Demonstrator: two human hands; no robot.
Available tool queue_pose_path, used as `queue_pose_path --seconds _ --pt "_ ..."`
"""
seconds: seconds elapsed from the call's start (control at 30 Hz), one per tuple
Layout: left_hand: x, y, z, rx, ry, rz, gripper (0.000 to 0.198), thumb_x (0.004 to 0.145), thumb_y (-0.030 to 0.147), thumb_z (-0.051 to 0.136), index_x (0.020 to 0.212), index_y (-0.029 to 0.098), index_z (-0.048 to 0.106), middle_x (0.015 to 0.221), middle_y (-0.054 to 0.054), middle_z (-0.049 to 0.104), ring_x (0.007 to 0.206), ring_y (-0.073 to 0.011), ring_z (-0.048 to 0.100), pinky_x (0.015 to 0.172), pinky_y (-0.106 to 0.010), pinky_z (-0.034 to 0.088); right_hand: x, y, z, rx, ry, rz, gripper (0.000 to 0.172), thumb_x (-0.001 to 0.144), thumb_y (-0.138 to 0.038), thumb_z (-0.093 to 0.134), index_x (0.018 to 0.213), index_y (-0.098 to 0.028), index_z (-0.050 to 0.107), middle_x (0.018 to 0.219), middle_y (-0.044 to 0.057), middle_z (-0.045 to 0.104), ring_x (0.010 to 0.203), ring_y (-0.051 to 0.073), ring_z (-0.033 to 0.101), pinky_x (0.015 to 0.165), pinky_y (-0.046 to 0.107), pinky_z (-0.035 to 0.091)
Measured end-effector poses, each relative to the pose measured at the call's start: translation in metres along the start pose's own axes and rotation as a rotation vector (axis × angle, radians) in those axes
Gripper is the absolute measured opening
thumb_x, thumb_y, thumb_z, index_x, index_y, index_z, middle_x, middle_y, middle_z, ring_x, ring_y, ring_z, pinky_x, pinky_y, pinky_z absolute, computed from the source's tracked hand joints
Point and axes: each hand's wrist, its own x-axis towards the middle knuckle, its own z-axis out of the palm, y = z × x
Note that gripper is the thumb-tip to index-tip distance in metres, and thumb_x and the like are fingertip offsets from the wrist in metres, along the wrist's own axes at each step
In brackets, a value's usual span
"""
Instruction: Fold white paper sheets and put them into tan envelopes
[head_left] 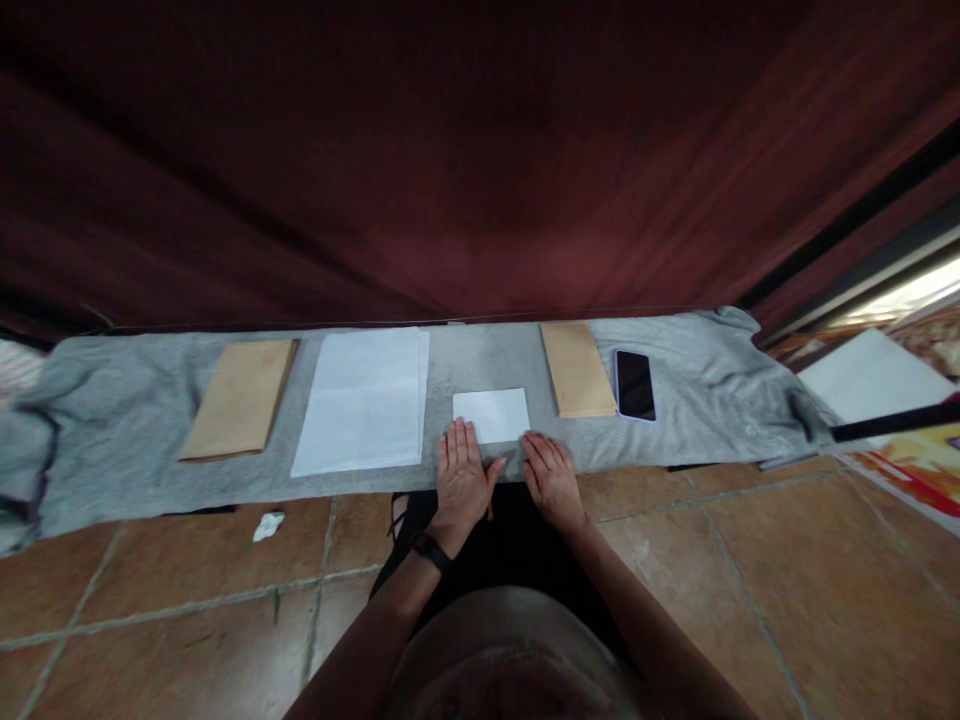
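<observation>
A small white rectangle of paper (pixel 492 414), perhaps folded, lies flat on the grey cloth (pixel 480 358) in front of me. My left hand (pixel 460 478) rests palm down with fingers stretched, its fingertips on the paper's lower left corner and the thumb out to the side. At the paper's lower right corner lies my right hand (pixel 552 480), flat, fingers extended, fingertips at the edge. To the left is a stack of larger white sheets (pixel 364 400). A brown paper envelope (pixel 579 370) sits to the right of the small paper.
Further left lies a thicker brown envelope or stack (pixel 238 400). A phone (pixel 635 386) with a dark screen is right of the right-hand envelope. A dark red panel (pixel 480 200) rises behind the cloth. A crumpled white scrap (pixel 268 526) is on the tiled floor (pixel 225 640).
</observation>
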Motion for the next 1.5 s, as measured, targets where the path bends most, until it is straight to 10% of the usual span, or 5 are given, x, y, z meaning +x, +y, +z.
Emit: queue_pose_path --seconds 0.27,0.57,1.17,1.5 --pt "-0.005 0.001 -0.012 -0.001 -0.104 0.091 0.061 0.101 0.043 0.041 0.156 0.018 0.031 0.165 -0.015 0.024 0.153 -0.0304 0.019 0.123 -0.056 0.025 0.011 -0.015 -0.006 0.013 -0.018 0.011 0.048 0.105 -0.03 0.036 0.15 -0.015 0.044 0.149 0.012 0.053 0.143 0.027 0.042 0.122 0.054 0.025" --pt "-0.005 -0.002 -0.007 -0.06 -0.139 0.207 0.06 0.1 0.023 0.029 0.158 0.009 0.022 0.162 -0.015 0.032 0.153 -0.024 0.022 0.124 -0.048 0.027 0.036 -0.038 0.007 -0.002 -0.103 -0.045 0.049 0.106 -0.035 0.035 0.152 -0.019 0.041 0.154 0.009 0.047 0.144 0.024 0.041 0.122 0.05 0.026" --pt "0.001 0.008 -0.008 0.028 -0.151 0.137 0.06 0.097 0.022 0.036 0.152 -0.001 0.032 0.162 -0.02 0.028 0.153 -0.0267 0.021 0.125 -0.045 0.025 0.067 0.001 0.011 -0.156 -0.083 0.051 0.053 0.106 -0.034 0.033 0.155 -0.013 0.036 0.158 0.012 0.038 0.146 0.027 0.037 0.122 0.049 0.022" --pt "0.041 0.019 0.003 -0.03 -0.233 0.217 0.057 0.098 0.023 0.034 0.155 0.017 0.034 0.164 -0.004 0.03 0.154 -0.0244 0.017 0.126 -0.051 0.017 0.059 0.002 0.008 -0.12 -0.041 0.1 0.047 0.104 -0.024 0.033 0.147 -0.014 0.048 0.152 0.01 0.05 0.142 0.024 0.044 0.121 0.047 0.025"
